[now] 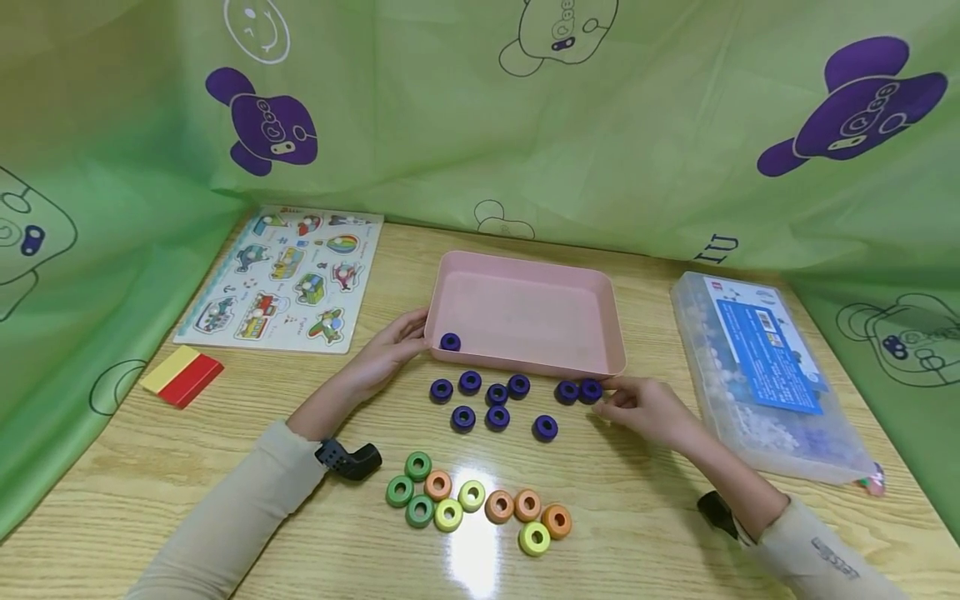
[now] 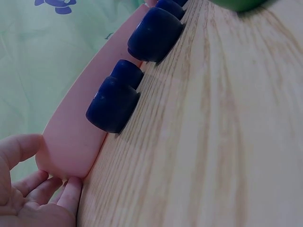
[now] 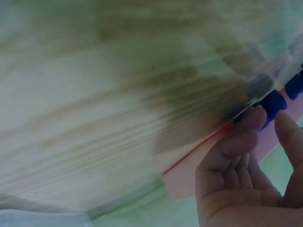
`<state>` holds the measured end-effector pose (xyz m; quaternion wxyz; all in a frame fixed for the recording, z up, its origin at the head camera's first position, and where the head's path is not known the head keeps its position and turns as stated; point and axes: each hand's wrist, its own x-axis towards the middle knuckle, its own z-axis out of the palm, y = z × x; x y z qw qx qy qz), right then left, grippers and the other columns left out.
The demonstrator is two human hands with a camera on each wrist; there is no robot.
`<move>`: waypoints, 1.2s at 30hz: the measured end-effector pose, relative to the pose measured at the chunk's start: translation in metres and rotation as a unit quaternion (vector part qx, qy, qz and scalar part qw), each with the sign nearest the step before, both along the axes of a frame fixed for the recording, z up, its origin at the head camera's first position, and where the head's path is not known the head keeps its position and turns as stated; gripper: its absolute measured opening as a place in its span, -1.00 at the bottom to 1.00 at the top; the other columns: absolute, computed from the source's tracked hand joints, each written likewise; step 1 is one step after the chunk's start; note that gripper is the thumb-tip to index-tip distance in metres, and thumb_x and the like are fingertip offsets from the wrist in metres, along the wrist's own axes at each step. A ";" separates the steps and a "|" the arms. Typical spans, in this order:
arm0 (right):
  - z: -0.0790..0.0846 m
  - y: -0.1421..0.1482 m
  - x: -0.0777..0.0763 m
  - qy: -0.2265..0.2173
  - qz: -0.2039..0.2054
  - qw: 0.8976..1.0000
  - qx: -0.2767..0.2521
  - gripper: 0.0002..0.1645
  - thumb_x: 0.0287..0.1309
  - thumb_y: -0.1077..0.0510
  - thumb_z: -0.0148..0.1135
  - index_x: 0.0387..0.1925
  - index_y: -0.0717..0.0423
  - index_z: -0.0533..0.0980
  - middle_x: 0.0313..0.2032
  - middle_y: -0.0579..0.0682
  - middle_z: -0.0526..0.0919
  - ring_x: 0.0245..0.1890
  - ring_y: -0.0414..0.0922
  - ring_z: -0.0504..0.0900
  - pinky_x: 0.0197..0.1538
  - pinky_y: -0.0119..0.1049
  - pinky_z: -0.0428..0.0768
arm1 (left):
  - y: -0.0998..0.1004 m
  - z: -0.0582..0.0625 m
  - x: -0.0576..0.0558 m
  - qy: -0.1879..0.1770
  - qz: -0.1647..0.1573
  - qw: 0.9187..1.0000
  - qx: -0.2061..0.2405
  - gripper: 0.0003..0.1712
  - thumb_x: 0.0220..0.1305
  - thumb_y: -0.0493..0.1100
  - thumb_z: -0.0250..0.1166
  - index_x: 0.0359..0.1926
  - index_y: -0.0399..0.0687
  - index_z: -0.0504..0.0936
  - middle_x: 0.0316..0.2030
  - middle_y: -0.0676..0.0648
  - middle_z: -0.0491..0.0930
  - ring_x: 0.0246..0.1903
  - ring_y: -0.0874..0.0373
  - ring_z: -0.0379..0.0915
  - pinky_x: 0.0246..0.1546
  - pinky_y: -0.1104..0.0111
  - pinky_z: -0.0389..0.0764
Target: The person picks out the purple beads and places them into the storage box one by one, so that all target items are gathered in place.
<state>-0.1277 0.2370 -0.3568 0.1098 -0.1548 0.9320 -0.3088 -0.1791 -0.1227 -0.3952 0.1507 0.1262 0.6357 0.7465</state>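
Note:
A shallow pink tray (image 1: pixel 525 312) lies on the table, with one dark purple ring (image 1: pixel 450 342) in its front left corner. My left hand (image 1: pixel 390 354) grips that corner, thumb and fingers against its walls; the left wrist view shows the fingers (image 2: pixel 71 194) at the tray's end. Several more purple rings (image 1: pixel 497 417) lie along its front side. At the tray's front right corner, my right hand (image 1: pixel 648 410) has thumb and index finger apart beside the rightmost purple ring (image 1: pixel 590 392). That ring (image 3: pixel 273 105) appears just beyond the fingertips in the right wrist view.
Nearer the table's front lie green rings (image 1: pixel 400 491), orange rings (image 1: pixel 499 506) and yellow rings (image 1: pixel 535 539). A picture puzzle board (image 1: pixel 281 283) and a yellow-red block (image 1: pixel 183 377) are at left. A clear plastic box (image 1: pixel 765 375) stands at right; a green curtain (image 1: pixel 420 108) hangs behind.

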 end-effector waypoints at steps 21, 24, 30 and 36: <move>-0.004 -0.018 0.001 -0.014 0.102 0.994 -0.042 -0.63 -0.21 -0.01 0.28 -0.31 0.03 0.42 -0.57 -0.11 0.48 -0.58 -0.22 0.46 -0.52 -0.39 0.45 | -0.001 0.002 -0.001 0.006 -0.005 1.000 -0.005 -0.40 0.17 -0.34 -0.01 0.22 -0.18 0.02 0.20 -0.16 0.02 0.18 0.07 -0.08 0.13 0.22 -0.03; -0.002 -0.020 0.003 -0.018 0.104 0.993 -0.043 -0.63 -0.21 -0.01 0.29 -0.32 0.03 0.42 -0.57 -0.11 0.48 -0.57 -0.22 0.47 -0.53 -0.39 0.46 | -0.001 0.003 -0.001 0.005 -0.005 1.000 -0.005 -0.40 0.17 -0.33 0.00 0.22 -0.17 0.03 0.20 -0.15 0.02 0.17 0.08 -0.08 0.13 0.21 -0.04; 0.007 -0.027 0.005 -0.011 0.107 0.992 -0.059 -0.64 -0.20 0.00 0.28 -0.33 0.04 0.42 -0.54 -0.09 0.48 -0.54 -0.21 0.47 -0.55 -0.38 0.45 | -0.001 0.003 0.001 0.006 -0.007 1.000 -0.003 -0.40 0.17 -0.34 -0.01 0.22 -0.19 0.02 0.21 -0.16 0.01 0.18 0.06 -0.09 0.14 0.21 -0.05; 0.027 -0.041 -0.002 0.017 0.096 0.993 -0.071 -0.66 -0.21 0.00 0.29 -0.33 -0.01 0.42 -0.52 -0.09 0.47 -0.54 -0.19 0.44 -0.52 -0.37 0.44 | -0.001 0.001 0.000 0.003 -0.005 1.000 -0.005 -0.40 0.17 -0.34 0.00 0.22 -0.19 0.02 0.21 -0.16 0.01 0.18 0.05 -0.09 0.14 0.21 -0.05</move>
